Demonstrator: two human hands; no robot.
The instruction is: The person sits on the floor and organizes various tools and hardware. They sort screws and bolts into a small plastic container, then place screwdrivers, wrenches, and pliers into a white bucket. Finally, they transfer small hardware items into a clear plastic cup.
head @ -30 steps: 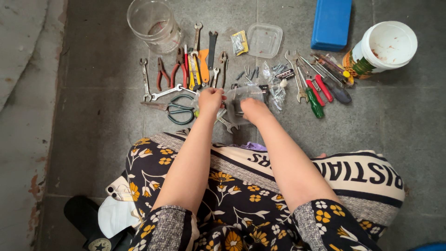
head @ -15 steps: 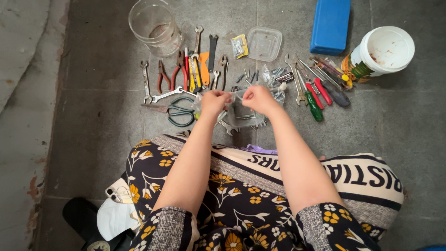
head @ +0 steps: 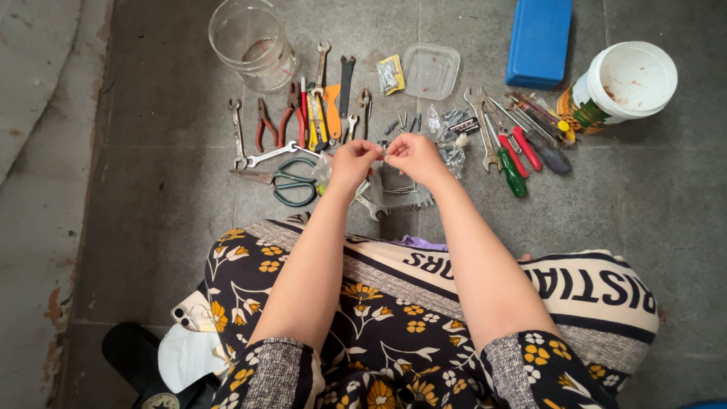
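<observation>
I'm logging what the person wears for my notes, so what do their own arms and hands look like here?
Both forearms are bare, with no gloves, rings or watch visible on the left hand or the right hand. Short sleeves end near the elbows: dark fabric with yellow and white flowers, finished with grey checked cuffs.

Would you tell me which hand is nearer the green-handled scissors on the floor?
Left. The left hand hovers just right of the green-handled scissors; the right hand is farther right.
</observation>
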